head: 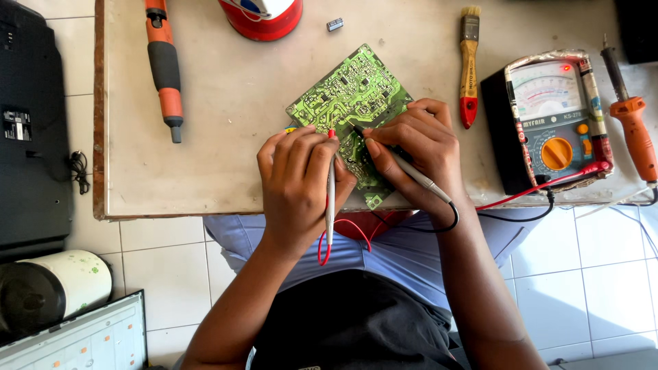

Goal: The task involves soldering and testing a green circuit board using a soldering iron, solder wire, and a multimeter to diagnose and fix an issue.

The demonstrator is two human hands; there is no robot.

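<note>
While each hand (299,179) pins a probe (330,199), the circuit board (346,96) lies beneath.

Circuit board (349,96) lies on the table (226,171) at its near edge, centre. Both hands rest on it: left hand (298,175), right hand (415,147) beside it. Multimeter (552,116) sits at the right edge; brush (469,65) lies between board and meter; screwdriver (163,65) lies toward the left edge.

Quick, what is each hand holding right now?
Left hand: closed on the red probe.
Right hand: closed on the black probe.
</note>
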